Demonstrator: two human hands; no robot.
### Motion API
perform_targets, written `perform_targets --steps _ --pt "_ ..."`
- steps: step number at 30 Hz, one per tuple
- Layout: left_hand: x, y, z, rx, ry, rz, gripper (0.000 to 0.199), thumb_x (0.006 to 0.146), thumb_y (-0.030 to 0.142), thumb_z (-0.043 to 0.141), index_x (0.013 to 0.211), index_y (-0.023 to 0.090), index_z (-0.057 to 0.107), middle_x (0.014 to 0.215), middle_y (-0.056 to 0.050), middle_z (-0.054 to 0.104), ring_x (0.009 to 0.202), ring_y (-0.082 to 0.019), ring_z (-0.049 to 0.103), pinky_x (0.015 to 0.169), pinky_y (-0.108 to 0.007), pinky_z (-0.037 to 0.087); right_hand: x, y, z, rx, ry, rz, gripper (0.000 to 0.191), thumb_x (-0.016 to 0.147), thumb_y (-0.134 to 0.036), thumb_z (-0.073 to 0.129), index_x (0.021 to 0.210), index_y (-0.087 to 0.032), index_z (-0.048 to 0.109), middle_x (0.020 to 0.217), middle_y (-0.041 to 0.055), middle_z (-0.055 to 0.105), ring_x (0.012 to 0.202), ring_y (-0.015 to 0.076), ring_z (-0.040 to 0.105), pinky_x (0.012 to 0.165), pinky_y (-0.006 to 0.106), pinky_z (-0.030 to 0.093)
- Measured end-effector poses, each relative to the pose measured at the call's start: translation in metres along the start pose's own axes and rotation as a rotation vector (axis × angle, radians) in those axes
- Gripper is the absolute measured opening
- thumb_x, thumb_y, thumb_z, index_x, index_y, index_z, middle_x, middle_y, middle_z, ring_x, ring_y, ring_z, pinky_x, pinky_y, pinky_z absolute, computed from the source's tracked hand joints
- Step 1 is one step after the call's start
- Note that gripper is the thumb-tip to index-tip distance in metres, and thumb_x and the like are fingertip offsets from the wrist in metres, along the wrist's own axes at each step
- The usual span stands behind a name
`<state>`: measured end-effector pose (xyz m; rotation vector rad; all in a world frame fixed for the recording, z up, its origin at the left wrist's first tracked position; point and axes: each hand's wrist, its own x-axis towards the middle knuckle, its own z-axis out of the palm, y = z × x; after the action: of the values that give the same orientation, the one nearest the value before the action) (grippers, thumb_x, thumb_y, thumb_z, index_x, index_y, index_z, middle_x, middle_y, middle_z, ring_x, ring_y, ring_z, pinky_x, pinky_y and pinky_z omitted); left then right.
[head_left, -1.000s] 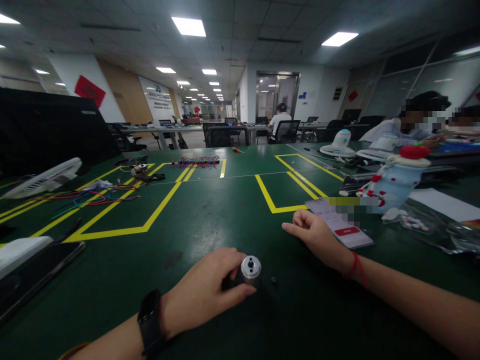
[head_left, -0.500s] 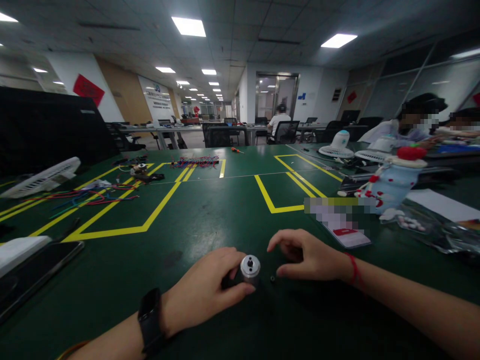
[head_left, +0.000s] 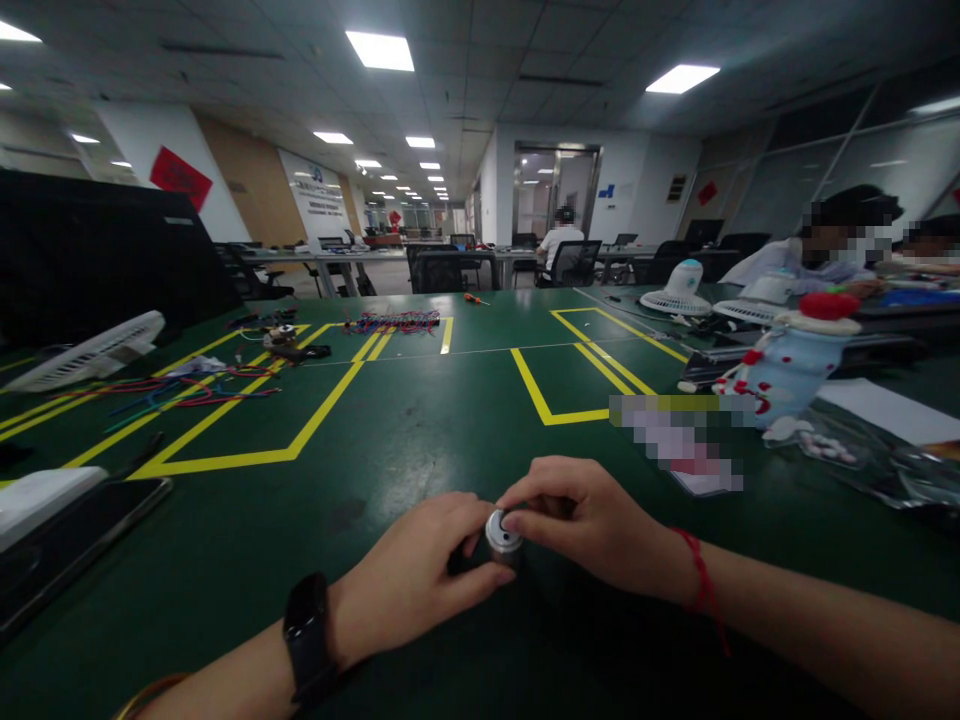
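Observation:
A small silver metal cylinder with dark holes in its top face (head_left: 503, 545) stands upright on the green table. My left hand (head_left: 420, 565), with a black watch at the wrist, is closed around its side between thumb and fingers. My right hand (head_left: 592, 515) has thumb and index finger pinched together right over the middle of the cylinder's top. Whatever those fingertips hold is hidden. A red string circles the right wrist.
A phone (head_left: 82, 550) lies at the left, a fan (head_left: 94, 352) and loose coloured wires (head_left: 217, 390) beyond it. At the right are a blurred card (head_left: 682, 450), a blue bottle with a red top (head_left: 799, 365) and plastic bags. People sit farther off.
My right hand has moved left onto the cylinder's top, and its fingers have closed. The small dark piece that lay beside the cylinder no longer shows. My left hand keeps its hold.

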<state>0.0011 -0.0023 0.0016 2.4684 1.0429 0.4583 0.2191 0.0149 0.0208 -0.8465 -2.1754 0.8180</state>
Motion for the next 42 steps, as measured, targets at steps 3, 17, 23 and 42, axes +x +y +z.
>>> perform_targets --steps 3,17,23,42 --pt "0.000 0.000 0.000 -0.003 -0.003 -0.002 0.019 0.092 0.038 0.060 0.093 0.019 0.056 0.083 0.000 0.057 0.073 -0.017 0.049 0.066 -0.028 0.036 0.000 0.000 -0.001 0.001 0.021 0.017 0.014 0.086 -0.031 0.067 0.092 -0.021 0.075 0.069 -0.0021 0.053 0.061 0.0101 0.047 0.054 0.023 0.034" --pt "0.003 0.003 -0.003 -0.007 -0.015 -0.026 0.022 0.092 0.039 0.060 0.086 0.019 0.054 0.081 0.000 0.055 0.071 -0.017 0.048 0.063 -0.027 0.034 0.005 0.024 -0.024 0.198 0.222 0.266 0.026 0.087 -0.039 0.060 0.099 -0.017 0.068 0.083 0.0020 0.062 0.069 0.0128 0.053 0.060 0.024 0.041" --pt "0.003 0.003 -0.004 -0.012 -0.031 -0.038 0.020 0.093 0.038 0.059 0.090 0.019 0.055 0.084 0.000 0.056 0.073 -0.017 0.048 0.064 -0.027 0.035 0.005 0.068 -0.037 0.202 0.289 0.435 0.033 0.089 -0.043 0.054 0.094 -0.013 0.065 0.063 -0.0042 0.049 0.051 0.0088 0.042 0.046 0.022 0.032" --pt "0.001 0.001 -0.003 -0.005 -0.013 -0.019 0.020 0.092 0.039 0.059 0.088 0.019 0.055 0.082 0.000 0.056 0.072 -0.017 0.049 0.064 -0.027 0.035 -0.006 0.030 -0.015 -0.228 -0.005 0.002 0.018 0.089 -0.017 0.055 0.103 -0.019 0.067 0.085 0.0030 0.061 0.074 0.0150 0.054 0.066 0.028 0.041"
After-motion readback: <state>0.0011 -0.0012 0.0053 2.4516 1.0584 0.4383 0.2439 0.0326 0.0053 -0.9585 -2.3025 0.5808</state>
